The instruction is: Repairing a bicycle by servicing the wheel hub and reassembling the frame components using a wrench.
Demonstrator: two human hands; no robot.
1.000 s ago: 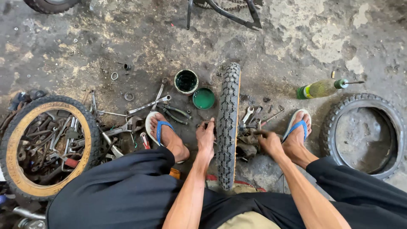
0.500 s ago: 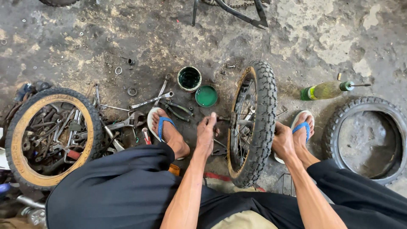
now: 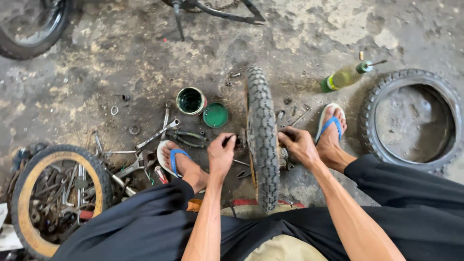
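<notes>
Green-smeared tin (image 3: 191,100), lid (image 3: 215,115) beside.

Small round tin (image 3: 191,100) sitting open on the concrete at about 11 o'clock, dark contents showing, pale rim. Its green lid (image 3: 215,115) lying flat, touching it on the right. Yellow-green bottle (image 3: 346,76) lying tilted at 1 o'clock, green label band, nozzle pointing right.
</notes>
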